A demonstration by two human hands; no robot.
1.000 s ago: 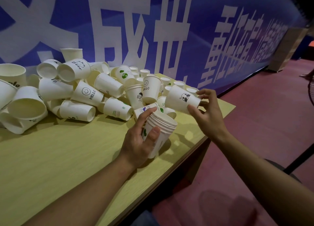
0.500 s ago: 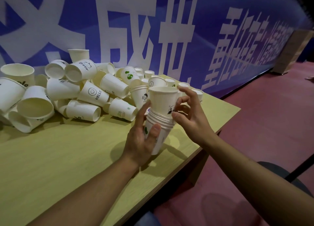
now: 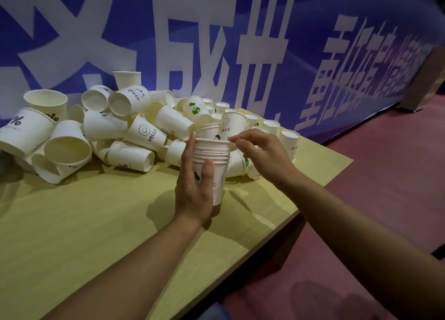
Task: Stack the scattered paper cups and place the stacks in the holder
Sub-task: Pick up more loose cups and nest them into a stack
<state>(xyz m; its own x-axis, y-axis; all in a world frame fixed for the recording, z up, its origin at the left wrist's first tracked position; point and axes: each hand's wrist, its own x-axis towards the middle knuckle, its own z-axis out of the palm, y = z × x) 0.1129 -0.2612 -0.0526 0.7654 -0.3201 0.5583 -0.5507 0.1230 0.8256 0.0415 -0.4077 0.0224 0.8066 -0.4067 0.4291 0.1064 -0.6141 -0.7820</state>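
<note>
left hand (image 3: 195,194): grasps stack (image 3: 212,160)
right hand (image 3: 262,151): fingers relaxed — at stack rim
pile (image 3: 101,131): far left on table (image 3: 72,223), behind stack
hidden: stack base — palm covers it

Stack (image 3: 212,160) of nested white paper cups, centre of frame, upright with mouth up, several rims bunched close near its top, a green mark low on its side; base partly hidden. Loose cups (image 3: 101,131) heaped in a pile across left and upper centre, most on their sides with mouths facing various ways, a few upright or upside down at the back; prints include a smiley with "HELLO", "Dear", green leaves. Smaller cups (image 3: 290,141) stand upside down at the pile's right edge, right of centre.
</note>
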